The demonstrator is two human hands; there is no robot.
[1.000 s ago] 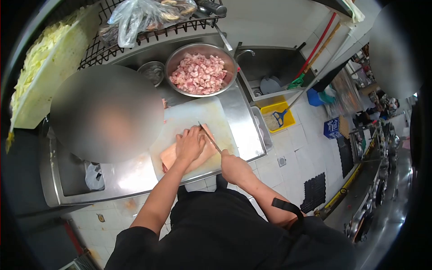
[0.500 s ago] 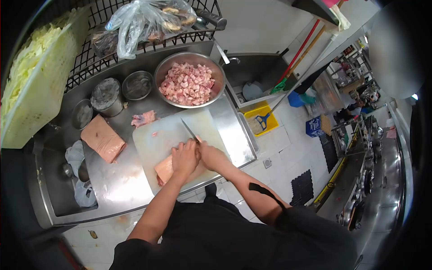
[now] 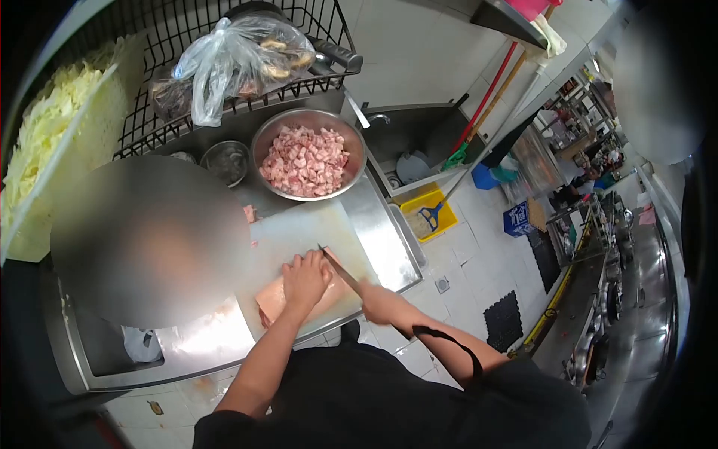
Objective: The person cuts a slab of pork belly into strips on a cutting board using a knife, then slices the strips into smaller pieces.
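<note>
A slab of raw pork with skin lies on the white cutting board. My left hand presses on its top with bent fingers, holding it against the board. My right hand grips the handle of a kitchen knife. The blade slants across the right end of the pork, its tip just beyond my left fingertips. Behind the board stands a steel bowl full of diced pork. A small scrap of meat lies at the board's far left edge.
A round blur hides the counter's left part. A small metal bowl stands behind. A wire rack holds plastic bags, with a tub of shredded cabbage at left. A sink and yellow bucket are at right.
My right hand has drawn back to the right and nearer me, so the blade now angles over the pork's end. My left hand stays on the slab. A blur covers the left side.
</note>
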